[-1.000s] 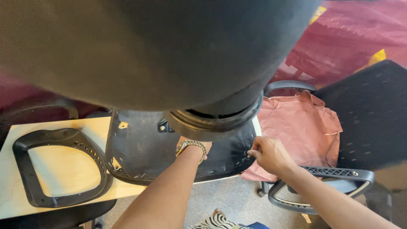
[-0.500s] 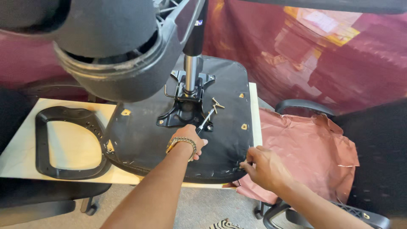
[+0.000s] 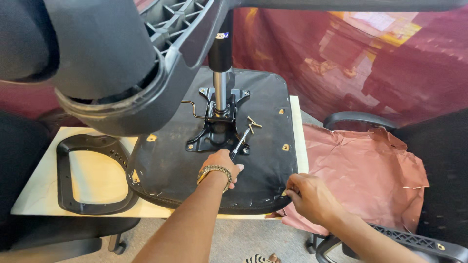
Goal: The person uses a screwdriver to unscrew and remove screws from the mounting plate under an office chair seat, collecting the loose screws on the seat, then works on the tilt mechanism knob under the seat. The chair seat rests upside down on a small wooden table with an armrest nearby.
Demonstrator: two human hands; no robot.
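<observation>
Your left hand (image 3: pixel 222 164) lies flat, fingers pressed down on the upturned seat pan (image 3: pixel 209 160), just at six o'clock of the metal tilt mechanism (image 3: pixel 217 124) — holding nothing, it appears to steady the seat. A slim hex key (image 3: pixel 240 142) lies by your fingertips at about one o'clock from them; whether they touch it I cannot tell. Your right hand (image 3: pixel 309 195) sits at the seat's near right corner, fingertips pinched together on the stapled fabric edge — likely on something small there, too small to make out. The gas column (image 3: pixel 220 73) stands upright from the mechanism, so the chair base (image 3: pixel 112 63) looms at eleven o'clock. The seat rests on a pale board (image 3: pixel 34 195) alongside a black armrest loop (image 3: pixel 85 173) at nine o'clock. Crumpled pink paper (image 3: pixel 360 175) lies at three o'clock, maroon cloth (image 3: pixel 341 53) beyond.
</observation>
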